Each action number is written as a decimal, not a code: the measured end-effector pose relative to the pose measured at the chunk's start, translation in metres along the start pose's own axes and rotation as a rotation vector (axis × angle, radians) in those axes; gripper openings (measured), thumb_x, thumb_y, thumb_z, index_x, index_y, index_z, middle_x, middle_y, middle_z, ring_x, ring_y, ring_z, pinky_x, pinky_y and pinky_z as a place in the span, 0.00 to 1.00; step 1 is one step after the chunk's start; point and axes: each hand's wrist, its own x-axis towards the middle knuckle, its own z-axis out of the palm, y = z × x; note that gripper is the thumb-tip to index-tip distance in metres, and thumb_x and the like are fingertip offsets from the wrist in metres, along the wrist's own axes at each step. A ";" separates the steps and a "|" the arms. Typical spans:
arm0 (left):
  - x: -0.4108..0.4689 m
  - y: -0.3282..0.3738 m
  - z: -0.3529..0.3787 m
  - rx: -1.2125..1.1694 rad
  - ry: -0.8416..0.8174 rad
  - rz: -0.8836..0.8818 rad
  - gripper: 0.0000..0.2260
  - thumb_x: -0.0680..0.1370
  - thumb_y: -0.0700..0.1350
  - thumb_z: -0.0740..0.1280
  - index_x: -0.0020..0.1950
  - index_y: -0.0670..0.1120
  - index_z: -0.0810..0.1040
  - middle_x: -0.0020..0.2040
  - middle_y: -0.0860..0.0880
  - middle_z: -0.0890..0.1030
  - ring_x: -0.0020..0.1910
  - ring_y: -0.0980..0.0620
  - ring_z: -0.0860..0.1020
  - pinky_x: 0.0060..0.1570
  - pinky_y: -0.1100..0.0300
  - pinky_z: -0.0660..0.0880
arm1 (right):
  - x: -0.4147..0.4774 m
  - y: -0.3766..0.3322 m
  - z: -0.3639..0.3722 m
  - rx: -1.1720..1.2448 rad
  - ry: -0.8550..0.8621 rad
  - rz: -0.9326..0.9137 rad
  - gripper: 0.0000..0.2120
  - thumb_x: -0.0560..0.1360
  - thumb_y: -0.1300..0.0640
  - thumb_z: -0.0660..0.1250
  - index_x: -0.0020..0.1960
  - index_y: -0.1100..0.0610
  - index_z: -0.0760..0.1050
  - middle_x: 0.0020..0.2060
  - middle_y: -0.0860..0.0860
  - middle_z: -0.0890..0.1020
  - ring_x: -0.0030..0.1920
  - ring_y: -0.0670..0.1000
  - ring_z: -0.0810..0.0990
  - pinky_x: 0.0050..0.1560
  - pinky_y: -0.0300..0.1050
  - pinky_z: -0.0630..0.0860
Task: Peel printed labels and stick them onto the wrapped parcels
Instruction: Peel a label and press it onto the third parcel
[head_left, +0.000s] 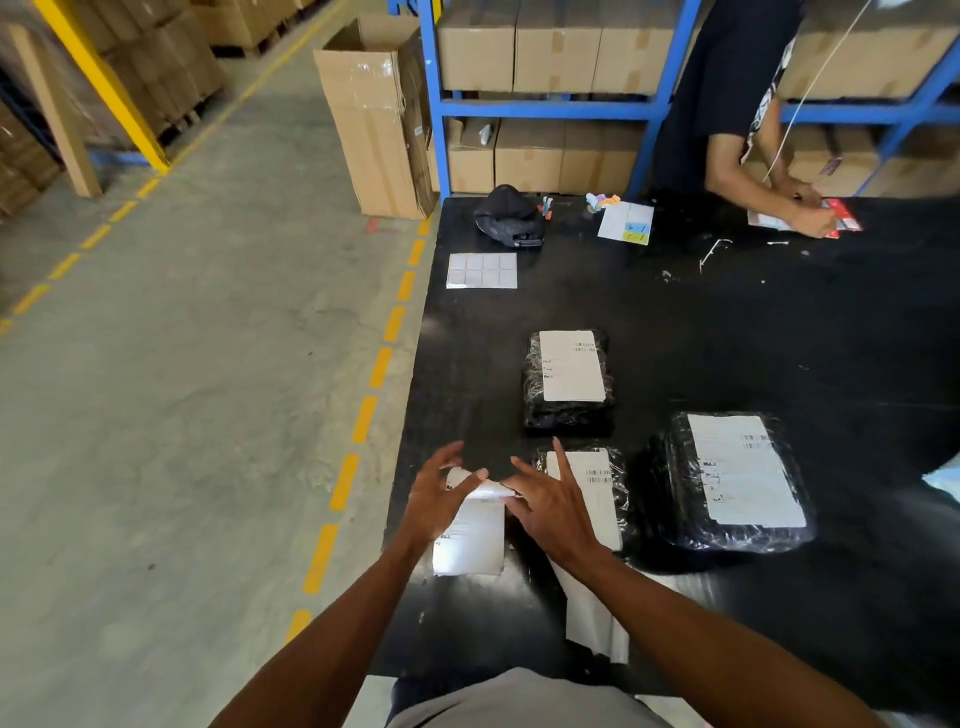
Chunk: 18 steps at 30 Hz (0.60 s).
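A white printed label sheet (470, 535) lies near the front left of the black table (727, 322). Its top edge is curled up and pinched between my left hand (441, 493) and my right hand (550, 506). Right of it, partly under my right hand, lies a black wrapped parcel (615, 483) with a white label on top. A second labelled parcel (566, 379) lies behind it. A larger labelled parcel (732, 480) sits to the right. A strip of white backing paper (597, 618) lies under my right forearm.
A blank sticker sheet (482, 270), a black cap (506, 213) and a sheet with coloured stickers (626, 222) lie at the table's far side. Another person (748, 156) works at the far right. Blue shelving (545, 106) with cartons stands behind; an open carton (374, 119) stands on the floor.
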 end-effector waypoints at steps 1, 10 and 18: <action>0.001 0.012 0.003 -0.071 0.019 0.018 0.28 0.74 0.49 0.76 0.72 0.52 0.71 0.66 0.53 0.76 0.64 0.55 0.75 0.64 0.59 0.73 | -0.001 0.002 -0.008 0.026 0.015 0.004 0.10 0.77 0.52 0.72 0.57 0.52 0.85 0.55 0.52 0.87 0.62 0.49 0.84 0.81 0.56 0.41; 0.005 0.072 0.015 -0.417 -0.148 -0.003 0.41 0.69 0.32 0.78 0.73 0.57 0.63 0.55 0.47 0.86 0.53 0.49 0.85 0.47 0.59 0.82 | 0.022 0.040 -0.095 0.929 -0.182 0.513 0.24 0.79 0.55 0.72 0.72 0.59 0.73 0.64 0.53 0.82 0.60 0.50 0.82 0.54 0.37 0.79; -0.002 0.109 0.044 -0.060 -0.142 0.214 0.18 0.75 0.42 0.75 0.63 0.47 0.75 0.53 0.54 0.80 0.52 0.54 0.80 0.44 0.71 0.78 | 0.029 0.066 -0.152 0.793 -0.256 0.395 0.04 0.78 0.62 0.72 0.52 0.59 0.79 0.43 0.53 0.88 0.43 0.53 0.88 0.49 0.49 0.84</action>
